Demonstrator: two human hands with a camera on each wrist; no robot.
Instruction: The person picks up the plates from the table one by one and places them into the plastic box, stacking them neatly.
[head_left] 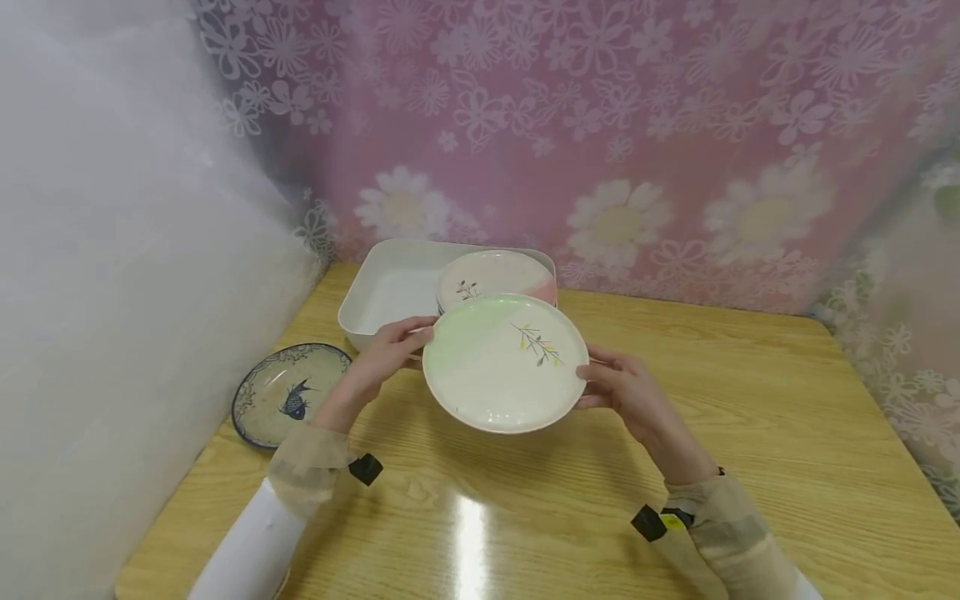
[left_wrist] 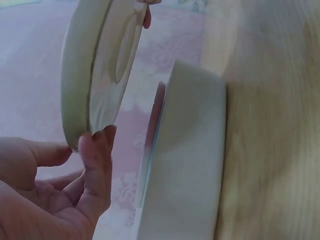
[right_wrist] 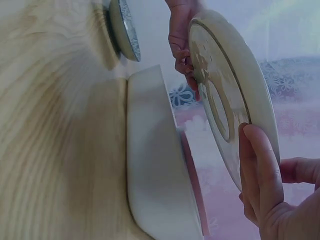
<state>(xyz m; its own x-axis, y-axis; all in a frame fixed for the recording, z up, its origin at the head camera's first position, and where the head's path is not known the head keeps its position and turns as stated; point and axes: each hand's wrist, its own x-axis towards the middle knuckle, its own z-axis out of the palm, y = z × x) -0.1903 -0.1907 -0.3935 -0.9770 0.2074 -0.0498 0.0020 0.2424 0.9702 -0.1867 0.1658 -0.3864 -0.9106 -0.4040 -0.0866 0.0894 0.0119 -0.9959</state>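
Between both hands a pale green and cream plate (head_left: 502, 375) with a twig design is held up above the table, its near edge tipped down. My left hand (head_left: 392, 350) pinches its left rim, thumb on top and fingers beneath. On the opposite rim, my right hand (head_left: 624, 385) grips in the same way. The right wrist view shows the plate's underside (right_wrist: 220, 95) with its foot ring, clear of the table. Behind it, a white and pink plate (head_left: 495, 271) leans in the right part of a white basin (head_left: 375, 287), partly hidden by the held plate.
A blue-rimmed plate (head_left: 288, 396) with a fish design lies on the wooden table (head_left: 720, 400) at the left, beside my left forearm. A white sheet (head_left: 150, 250) hangs along the left side, and a pink flowered cloth (head_left: 525, 125) covers the back.
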